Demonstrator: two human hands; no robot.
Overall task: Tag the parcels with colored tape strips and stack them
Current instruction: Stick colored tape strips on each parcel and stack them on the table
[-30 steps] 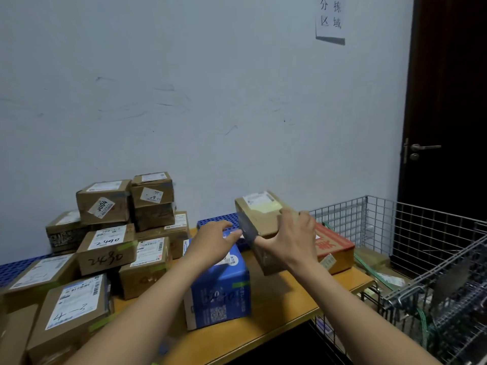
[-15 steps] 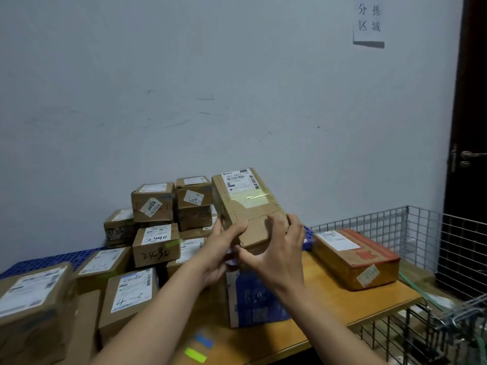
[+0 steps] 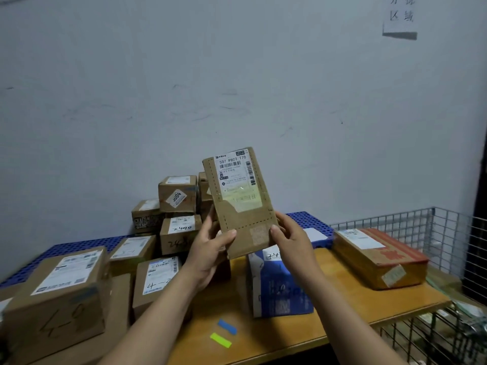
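Note:
I hold a slim brown cardboard parcel [image 3: 241, 204] upright in front of me, its white shipping label facing me. My left hand [image 3: 210, 247] grips its lower left edge, thumb on the front. My right hand [image 3: 292, 241] grips its lower right edge, thumb on the front as well. Two loose tape strips lie on the wooden table [image 3: 342, 320] below: a blue strip [image 3: 227, 326] and a yellow-green strip [image 3: 220, 340]. A blue-and-white box [image 3: 279, 288] stands on the table just under the held parcel.
Several labelled brown parcels [image 3: 168, 225] are piled at the left and back, with a big one [image 3: 58, 293] at the front left. A flat orange-brown box [image 3: 379, 256] lies at the right. A wire mesh cart [image 3: 448, 248] stands beyond the table's right edge.
The parcel was lifted off the right side of the table, brought to the middle and raised upright. My left hand joined the right on it. The view panned right to left.

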